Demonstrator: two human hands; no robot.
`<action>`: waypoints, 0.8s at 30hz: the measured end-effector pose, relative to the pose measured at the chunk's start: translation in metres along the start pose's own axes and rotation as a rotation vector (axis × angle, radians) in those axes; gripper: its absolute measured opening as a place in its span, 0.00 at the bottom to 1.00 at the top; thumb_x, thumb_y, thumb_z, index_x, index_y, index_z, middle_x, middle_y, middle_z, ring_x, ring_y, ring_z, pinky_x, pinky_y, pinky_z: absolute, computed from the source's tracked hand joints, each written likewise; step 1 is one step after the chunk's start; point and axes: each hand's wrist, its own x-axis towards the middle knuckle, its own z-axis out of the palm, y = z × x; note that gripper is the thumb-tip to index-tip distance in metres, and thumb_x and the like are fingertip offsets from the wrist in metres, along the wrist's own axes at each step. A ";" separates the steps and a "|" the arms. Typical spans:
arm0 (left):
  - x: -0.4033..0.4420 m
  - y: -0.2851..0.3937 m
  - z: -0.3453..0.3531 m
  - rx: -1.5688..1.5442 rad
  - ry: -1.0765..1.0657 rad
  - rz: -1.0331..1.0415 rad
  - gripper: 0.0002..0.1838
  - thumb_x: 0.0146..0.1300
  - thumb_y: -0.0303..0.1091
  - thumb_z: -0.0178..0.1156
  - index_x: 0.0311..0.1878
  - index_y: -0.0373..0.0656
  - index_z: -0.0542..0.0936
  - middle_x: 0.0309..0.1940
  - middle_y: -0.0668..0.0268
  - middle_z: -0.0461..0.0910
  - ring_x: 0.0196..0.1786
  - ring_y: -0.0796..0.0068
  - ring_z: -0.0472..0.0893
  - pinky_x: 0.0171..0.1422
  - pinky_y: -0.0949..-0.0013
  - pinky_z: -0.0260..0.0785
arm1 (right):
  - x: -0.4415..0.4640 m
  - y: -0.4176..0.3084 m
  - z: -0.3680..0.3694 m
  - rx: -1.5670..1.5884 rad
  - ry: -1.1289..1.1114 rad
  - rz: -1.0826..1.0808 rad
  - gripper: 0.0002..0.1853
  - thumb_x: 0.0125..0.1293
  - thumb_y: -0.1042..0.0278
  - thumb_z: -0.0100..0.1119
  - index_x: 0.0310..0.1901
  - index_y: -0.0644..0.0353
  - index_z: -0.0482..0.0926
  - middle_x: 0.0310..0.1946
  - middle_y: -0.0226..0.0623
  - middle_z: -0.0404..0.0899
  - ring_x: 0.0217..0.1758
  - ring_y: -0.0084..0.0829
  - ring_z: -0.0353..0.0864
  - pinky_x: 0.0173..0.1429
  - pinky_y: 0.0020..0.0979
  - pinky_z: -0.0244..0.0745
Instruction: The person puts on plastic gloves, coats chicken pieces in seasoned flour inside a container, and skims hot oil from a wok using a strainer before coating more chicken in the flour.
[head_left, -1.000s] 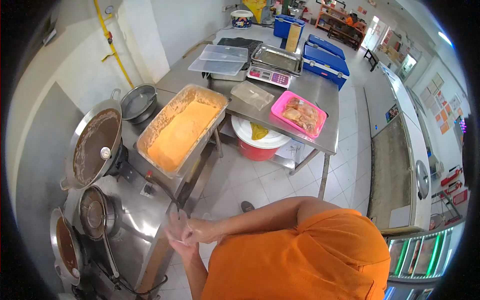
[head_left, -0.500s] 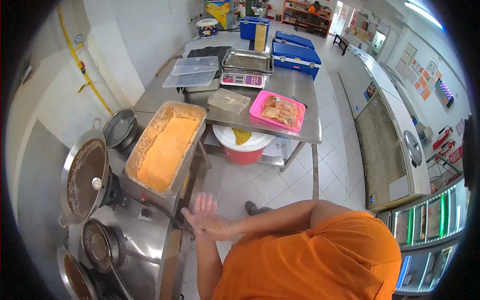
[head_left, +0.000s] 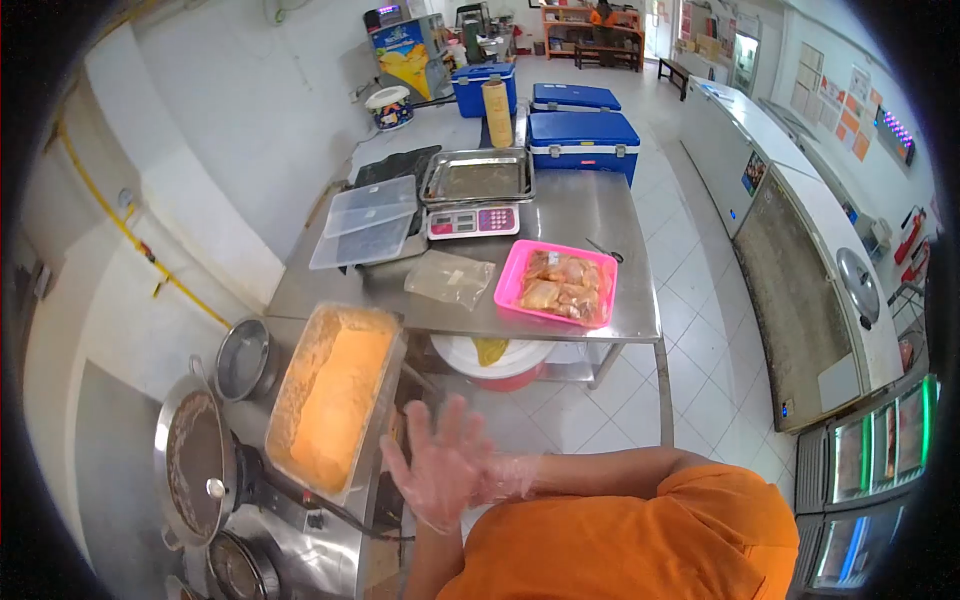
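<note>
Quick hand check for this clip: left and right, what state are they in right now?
Left hand: open, fingers spread, nothing visible in it.
Right hand: partly hidden behind the left; its grip cannot be told.

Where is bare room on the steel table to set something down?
The widest bare patch lies between the nearest blue cooler, the scale and the pink tray. A thin strip runs in front of the clear bag. The left side is crowded: plastic lids lie close beside the scale.
</note>
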 end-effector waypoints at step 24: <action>0.206 -0.052 -0.028 0.609 -0.270 -0.933 0.44 0.76 0.69 0.42 0.77 0.39 0.67 0.77 0.46 0.65 0.78 0.47 0.66 0.81 0.43 0.56 | -0.117 -0.276 0.024 -0.950 -0.201 -0.117 0.18 0.79 0.57 0.57 0.33 0.61 0.71 0.32 0.22 0.69 0.38 0.20 0.67 0.45 0.30 0.67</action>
